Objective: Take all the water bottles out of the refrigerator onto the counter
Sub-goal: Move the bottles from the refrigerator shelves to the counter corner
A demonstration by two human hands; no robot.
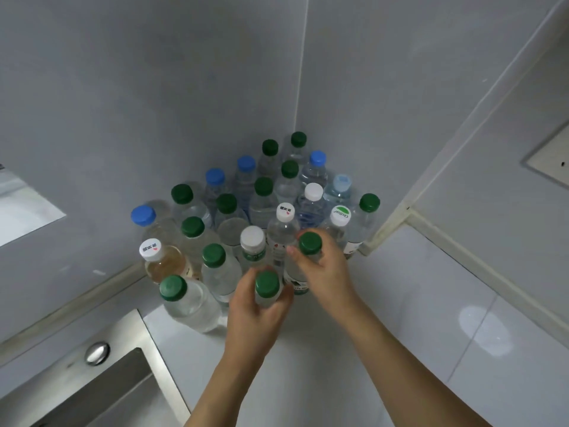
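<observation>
- Left hand (251, 306): fingers curled round a green-capped bottle (267, 285), grasped just below the cap, upright at the near edge of the cluster.
- Right hand (323, 272): fingers and thumb wrapped round a second green-capped bottle (310, 243), upright, just right of and behind the first; the label's lower edge visible beneath the hand.
- Bottle cluster (255, 208): some two dozen clear bottles packed upright into the counter's back corner, touching or nearly touching one another; caps mostly green, several blue, a few white.
- White-capped bottle (252, 238): just behind the left hand, between the two held bottles and the rest of the group.
- Amber-filled bottle (166, 263): white printed cap, at the left front of the group, beside a large green-capped bottle (187, 300) tilted toward the viewer.
- Blue-capped bottle (143, 215): leftmost of the group, close to the left wall.
- Counter (400, 334): white, glossy, bearing all the bottles; whether the two held bottles rest on it or hang just above cannot be told.
- Sink (101, 392): steel, set into the counter at lower left, with a round metal fitting (97, 353) on its rim.
- Walls (154, 87): grey panels meeting in a vertical seam behind the cluster.
</observation>
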